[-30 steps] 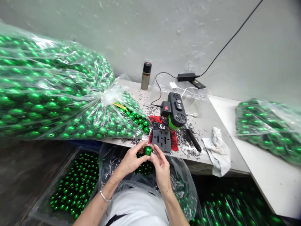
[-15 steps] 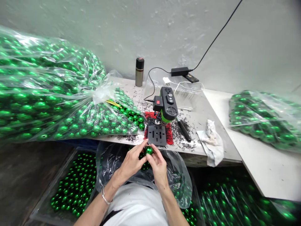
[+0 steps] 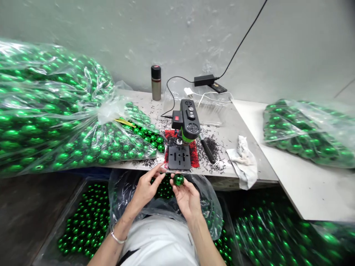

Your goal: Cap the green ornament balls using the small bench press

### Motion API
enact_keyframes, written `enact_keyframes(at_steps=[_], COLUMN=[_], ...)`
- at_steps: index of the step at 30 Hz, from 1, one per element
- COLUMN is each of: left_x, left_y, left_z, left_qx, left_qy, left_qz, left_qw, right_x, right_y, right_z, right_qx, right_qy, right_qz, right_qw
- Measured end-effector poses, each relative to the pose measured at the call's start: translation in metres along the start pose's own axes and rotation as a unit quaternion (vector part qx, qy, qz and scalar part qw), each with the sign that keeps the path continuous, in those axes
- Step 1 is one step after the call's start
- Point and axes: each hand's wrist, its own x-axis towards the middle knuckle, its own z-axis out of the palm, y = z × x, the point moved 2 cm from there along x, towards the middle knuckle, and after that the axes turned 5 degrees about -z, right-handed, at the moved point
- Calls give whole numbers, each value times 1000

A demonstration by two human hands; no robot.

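Note:
My right hand (image 3: 187, 197) is turned palm up, its fingers closed round a shiny green ball (image 3: 178, 180). Just left of it is my left hand (image 3: 146, 186), apart from the ball. Its thumb and forefinger are bent with a small gap between their tips, and I make out nothing held there. Below both hands, an open clear plastic bag (image 3: 122, 192) on my lap contains more green balls (image 3: 165, 188). Right beyond my fingers, at the table edge, stands a small black and green machine (image 3: 190, 120) over a slotted black plate (image 3: 179, 157) on red cloth.
A large bag of green balls (image 3: 55, 118) covers the table's left side. A bottle (image 3: 156, 83), a black-handled tool (image 3: 207, 149), a white rag (image 3: 244, 162) and black scraps lie about the table (image 3: 235, 125). Another bag of balls (image 3: 305, 133) rests at right; bins of balls (image 3: 85, 218) stand below.
My hands have come apart: the ball that was between both is now in my right hand alone, and my left hand has drawn off to the left. The view has shifted slightly.

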Motion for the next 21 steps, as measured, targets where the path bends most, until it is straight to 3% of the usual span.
enact_keyframes(at_steps=[3,9,11,15,17,18,19,21], left_x=[6,14,21,48,65,74,83,98], left_y=[-6,-9,-3,13,16,16,15,10], left_z=[-7,-18,-22,-31,-36,-38,-41,-44], left_qx=[16,75,120,227,278,301,322,352], left_qy=[32,50,70,123,129,128,124,110], left_qz=[-11,-18,9,137,180,188,189,183], left_qw=[999,996,990,956,935,926,919,911], right_x=[-1,-1,-1,-12,-30,-41,-52,-72], right_y=[-4,-9,-12,-32,-49,-57,-63,-67], right_z=[-6,-16,-19,-42,-73,-95,-120,-173], right_qx=[7,-2,-14,-105,-194,-248,-307,-451], right_qy=[-1,11,20,70,155,220,286,352], right_qz=[31,20,14,-42,-91,-108,-118,-101], right_qw=[999,1000,1000,991,964,937,900,814])
